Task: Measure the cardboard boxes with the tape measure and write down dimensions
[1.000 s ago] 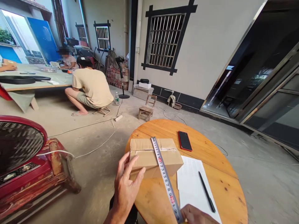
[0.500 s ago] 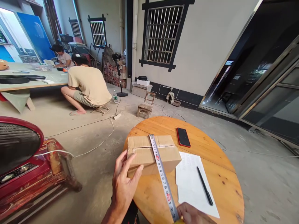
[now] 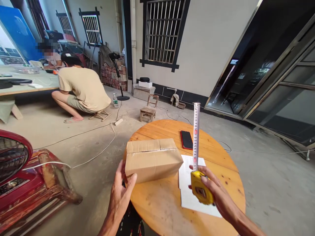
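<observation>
A closed brown cardboard box [image 3: 152,162] lies on the round wooden table [image 3: 157,205]. My left hand [image 3: 120,190] grips its left end, thumb on the front face and fingers round the side, partly hidden. To the right, my right hand [image 3: 211,183] is closed round a yellow tape measure [image 3: 200,190], raised over the table. Its extended metal blade [image 3: 196,137] points up and away, apart from the box. Under the tape measure lies a white paper sheet [image 3: 189,193] with faint printing. The pen is hidden from view.
A phone in a red case [image 3: 186,140] lies behind the paper. At left, a red fan heater [image 3: 14,164] rests on a worn wooden stool [image 3: 56,180]. A small wooden chair [image 3: 149,109] stands beyond the table. Cords [image 3: 98,152] cross the floor. Two people sit by another table [image 3: 44,83].
My right hand has lifted the tape measure up off the box and swung its blade to the right. My left hand has slid lower round the box's left end. The view has shifted slightly.
</observation>
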Tool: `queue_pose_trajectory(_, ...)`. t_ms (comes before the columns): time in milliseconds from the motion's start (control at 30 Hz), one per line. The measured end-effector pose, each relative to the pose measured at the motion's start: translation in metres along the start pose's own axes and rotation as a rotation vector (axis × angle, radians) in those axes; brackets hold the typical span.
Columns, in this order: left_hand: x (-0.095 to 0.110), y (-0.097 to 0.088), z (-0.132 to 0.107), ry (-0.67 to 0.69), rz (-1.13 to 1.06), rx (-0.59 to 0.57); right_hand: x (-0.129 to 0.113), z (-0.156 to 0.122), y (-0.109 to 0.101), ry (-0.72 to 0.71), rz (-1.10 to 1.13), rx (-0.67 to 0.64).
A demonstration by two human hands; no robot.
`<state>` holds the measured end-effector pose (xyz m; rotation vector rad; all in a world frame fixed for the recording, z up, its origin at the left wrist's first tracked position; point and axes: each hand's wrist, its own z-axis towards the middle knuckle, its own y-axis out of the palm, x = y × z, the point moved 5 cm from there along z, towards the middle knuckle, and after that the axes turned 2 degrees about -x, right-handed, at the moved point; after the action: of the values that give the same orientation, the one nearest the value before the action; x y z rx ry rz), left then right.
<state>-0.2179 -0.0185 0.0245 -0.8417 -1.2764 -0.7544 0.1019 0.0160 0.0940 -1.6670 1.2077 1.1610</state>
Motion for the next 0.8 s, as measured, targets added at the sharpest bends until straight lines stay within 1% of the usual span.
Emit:
queue_pose_trajectory(33, -0.007, 0.002, 0.001, -0.050, -0.012, -0.052, 0.001, 0.012, 0.006, -0.044, 0.044, -0.051)
queue_pose_trajectory(67, -0.010, 0.001, 0.002, -0.080, 0.009, -0.079, 0.001, 0.021, 0.013, -0.071, 0.088, -0.106)
queue_pose_trajectory(100, -0.011, -0.002, 0.003, -0.088, 0.057, -0.079, 0.000, 0.028, 0.021, -0.087, 0.121, -0.153)
queue_pose_trajectory(167, -0.002, -0.012, 0.007, -0.045, 0.193, -0.025, -0.007, 0.035, 0.033, -0.099, 0.160, -0.194)
queue_pose_trajectory(233, 0.013, -0.022, 0.010, 0.047, 0.307, 0.034, -0.020, 0.038, 0.039, -0.099, 0.174, -0.182)
queue_pose_trajectory(300, 0.027, -0.028, 0.011, 0.123, 0.378, 0.053, -0.037, 0.042, 0.042, -0.100, 0.180, -0.163)
queue_pose_trajectory(333, 0.031, -0.029, 0.011, 0.135, 0.410, 0.049, -0.045, 0.047, 0.042, -0.102, 0.178, -0.157)
queue_pose_trajectory(433, 0.033, -0.026, 0.010, 0.140, 0.485, 0.023, -0.065, 0.063, 0.041, -0.114, 0.152, -0.110)
queue_pose_trajectory(500, 0.033, -0.020, 0.008, 0.219, 0.503, 0.015, -0.073, 0.067, 0.040, -0.116, 0.124, -0.066)
queue_pose_trajectory(567, 0.034, -0.015, 0.009, 0.331, 0.513, 0.010, -0.077, 0.059, 0.042, -0.096, 0.113, -0.060)
queue_pose_trajectory(633, 0.032, -0.011, 0.013, 0.394, 0.510, -0.013, -0.073, 0.042, 0.049, -0.024, 0.120, -0.127)
queue_pose_trajectory(667, 0.030, -0.009, 0.016, 0.401, 0.500, -0.026, -0.067, 0.031, 0.054, 0.040, 0.123, -0.179)
queue_pose_trajectory(733, 0.028, -0.006, 0.023, 0.405, 0.467, -0.038, -0.047, 0.009, 0.065, 0.221, 0.128, -0.278)
queue_pose_trajectory(800, 0.026, -0.004, 0.028, 0.420, 0.435, -0.028, -0.023, -0.008, 0.073, 0.403, 0.156, -0.297)
